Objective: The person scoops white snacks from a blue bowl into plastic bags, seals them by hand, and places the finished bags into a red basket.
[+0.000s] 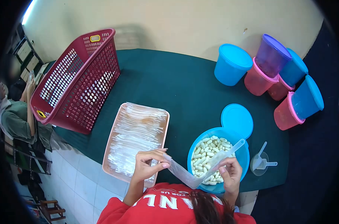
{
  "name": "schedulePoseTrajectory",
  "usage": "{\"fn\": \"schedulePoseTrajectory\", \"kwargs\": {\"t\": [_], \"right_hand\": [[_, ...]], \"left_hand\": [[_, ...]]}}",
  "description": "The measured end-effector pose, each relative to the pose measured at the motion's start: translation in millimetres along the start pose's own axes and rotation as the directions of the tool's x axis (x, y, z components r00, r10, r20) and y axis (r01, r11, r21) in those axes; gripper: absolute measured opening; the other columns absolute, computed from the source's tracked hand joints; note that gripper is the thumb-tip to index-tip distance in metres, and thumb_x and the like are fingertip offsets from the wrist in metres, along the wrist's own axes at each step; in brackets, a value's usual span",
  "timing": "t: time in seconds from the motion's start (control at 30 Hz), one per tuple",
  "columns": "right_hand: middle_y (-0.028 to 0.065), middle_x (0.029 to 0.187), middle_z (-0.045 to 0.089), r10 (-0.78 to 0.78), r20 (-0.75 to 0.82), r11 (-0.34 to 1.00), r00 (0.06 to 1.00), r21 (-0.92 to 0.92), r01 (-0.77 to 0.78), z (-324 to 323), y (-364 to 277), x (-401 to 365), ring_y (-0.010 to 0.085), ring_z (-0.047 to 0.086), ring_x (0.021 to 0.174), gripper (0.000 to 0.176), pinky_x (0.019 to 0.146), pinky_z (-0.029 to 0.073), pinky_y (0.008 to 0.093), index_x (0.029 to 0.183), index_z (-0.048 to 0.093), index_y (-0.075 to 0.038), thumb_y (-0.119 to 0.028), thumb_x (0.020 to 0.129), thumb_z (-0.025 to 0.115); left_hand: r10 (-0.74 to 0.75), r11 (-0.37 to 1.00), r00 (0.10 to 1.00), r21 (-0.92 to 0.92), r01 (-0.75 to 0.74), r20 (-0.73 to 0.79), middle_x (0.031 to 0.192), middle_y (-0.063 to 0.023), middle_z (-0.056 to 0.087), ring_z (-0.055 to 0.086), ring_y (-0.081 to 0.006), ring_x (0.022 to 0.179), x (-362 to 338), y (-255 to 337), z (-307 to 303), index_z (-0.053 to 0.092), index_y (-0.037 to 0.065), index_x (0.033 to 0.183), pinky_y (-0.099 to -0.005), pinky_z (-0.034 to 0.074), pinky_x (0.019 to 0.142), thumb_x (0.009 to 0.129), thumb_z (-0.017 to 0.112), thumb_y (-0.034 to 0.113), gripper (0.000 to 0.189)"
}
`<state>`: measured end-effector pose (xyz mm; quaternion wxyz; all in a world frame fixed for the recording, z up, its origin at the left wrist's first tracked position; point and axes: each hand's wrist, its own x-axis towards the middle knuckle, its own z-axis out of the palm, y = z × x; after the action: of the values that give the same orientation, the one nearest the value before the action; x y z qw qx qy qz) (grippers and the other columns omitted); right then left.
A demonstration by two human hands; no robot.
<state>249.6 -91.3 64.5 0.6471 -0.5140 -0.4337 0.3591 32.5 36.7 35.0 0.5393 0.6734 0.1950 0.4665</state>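
Note:
My left hand point(151, 164) pinches one end of a long, clear plastic sleeve point(182, 174) between thumb and fingers. The sleeve sags in a V shape in front of my chest. Its other end rises to my right hand point(231, 173), whose thumb and fingers close on it over a blue tub point(245, 158). White capsule-like pieces point(203, 153) fill much of this tub. A translucent scoop point(234, 146) lies on them, its handle against the rim. Beside my left hand, a pink tray point(107, 164) holds a row of stacked clear sleeves point(137, 130).
A maroon laundry basket point(93, 89) stands at the left. A blue lid point(237, 120) lies behind the tub, and a small clear cup point(259, 164) with scoops is to its right. Several lidded containers point(233, 65) stand at back right. Another person point(18, 119) sits at far left.

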Motion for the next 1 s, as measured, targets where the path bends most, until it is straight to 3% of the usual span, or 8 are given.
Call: {"fn": "schedulePoseTrajectory", "kwargs": {"t": [0.2,0.27,0.53,0.6,0.73,0.8,0.9,1.0], "right_hand": [[0.0075,0.073,0.057,0.009,0.118,0.999,0.993,0.034,-0.013,-4,-9,-9,0.0145,0.056,0.074,0.01,0.071,0.044,0.0268,0.083,0.049,0.0,0.0,0.076,0.056],[0.0066,0.071,0.056,-0.019,0.17,0.985,0.985,0.175,-0.011,-8,-11,-16,0.0155,0.058,0.078,0.008,0.071,0.045,0.0272,0.083,0.049,0.0,0.001,0.077,0.055],[0.015,0.089,0.063,-0.105,0.276,0.991,0.955,-0.052,0.124,-12,0,-39,0.023,0.052,0.104,0.016,0.084,0.029,0.0305,0.091,0.047,-0.007,-0.001,0.078,0.053],[0.0174,0.093,0.062,-0.108,0.282,0.991,0.953,-0.042,0.124,-15,3,-40,0.0237,0.054,0.102,0.017,0.084,0.03,0.031,0.09,0.046,-0.008,-0.001,0.077,0.054],[0.0196,0.109,0.055,-0.274,0.208,0.913,0.939,-0.252,0.322,-26,-17,-38,0.0217,0.058,0.091,0.013,0.078,0.032,0.0306,0.083,0.05,-0.009,-0.004,0.073,0.058],[0.0177,0.115,0.051,-0.274,0.539,0.803,0.796,-0.327,0.498,-24,-33,-38,0.0186,0.06,0.078,0.01,0.073,0.032,0.0306,0.076,0.053,-0.01,-0.005,0.071,0.059],[0.0137,0.12,0.049,-0.145,0.752,0.75,0.643,-0.34,0.567,-9,-38,-42,0.0175,0.055,0.073,0.009,0.069,0.032,0.0304,0.074,0.054,-0.012,-0.006,0.069,0.058],[0.0112,0.119,0.049,-0.093,0.89,0.662,0.446,-0.279,0.695,0,-43,-47,0.0146,0.052,0.078,0.008,0.069,0.032,0.0301,0.077,0.054,-0.014,-0.01,0.069,0.056]], "left_hand": [[-0.221,0.926,0.975,-0.323,0.197,-0.038,0.073,-0.0132,0.064,0.062,-0.0192,0.078,-14,19,7,0.056,0.003,0.058,-0.0433,0.042,0.086,0.068,0.065,-0.003,0.015],[-0.029,0.988,0.996,-0.152,0.017,-0.08,0.072,-0.0124,0.064,0.062,-0.0183,0.076,-21,20,1,0.057,0.002,0.06,-0.0421,0.043,0.084,0.067,0.065,-0.005,0.013],[-0.057,0.988,0.96,0.122,0.093,-0.274,0.07,-0.0084,0.063,0.061,-0.0152,0.069,-56,48,-10,0.067,0.005,0.067,-0.0423,0.03,0.097,0.057,0.07,-0.004,0.014],[0.004,0.987,0.988,0.159,0.022,-0.157,0.083,-0.0073,0.058,0.056,-0.0146,0.076,-69,45,-23,0.065,0.002,0.088,-0.0409,0.028,0.098,0.058,0.071,-0.002,0.032],[0.069,0.987,0.902,0.163,0.001,-0.425,0.101,-0.0052,0.036,0.041,-0.0162,0.096,-79,70,-38,0.021,-0.004,0.132,-0.033,0.029,0.092,0.05,0.077,0.037,0.107],[0.138,0.971,0.837,0.239,-0.009,-0.53,0.1,-0.0057,0.039,0.039,-0.0178,0.099,-74,86,-27,0.024,-0.003,0.131,-0.0314,0.029,0.088,0.046,0.074,0.051,0.112],[0.18,0.847,0.983,0.505,-0.166,0.021,0.113,-0.0125,0.04,0.04,-0.0221,0.103,-73,108,-19,0.032,-0.003,0.126,-0.0332,0.03,0.09,0.046,0.075,0.054,0.107],[-0.085,0.887,0.844,0.426,-0.178,0.529,0.128,-0.023,0.03,0.036,-0.0312,0.116,-45,111,38,0.024,-0.004,0.129,-0.0375,0.031,0.093,0.055,0.075,0.044,0.102]]}}
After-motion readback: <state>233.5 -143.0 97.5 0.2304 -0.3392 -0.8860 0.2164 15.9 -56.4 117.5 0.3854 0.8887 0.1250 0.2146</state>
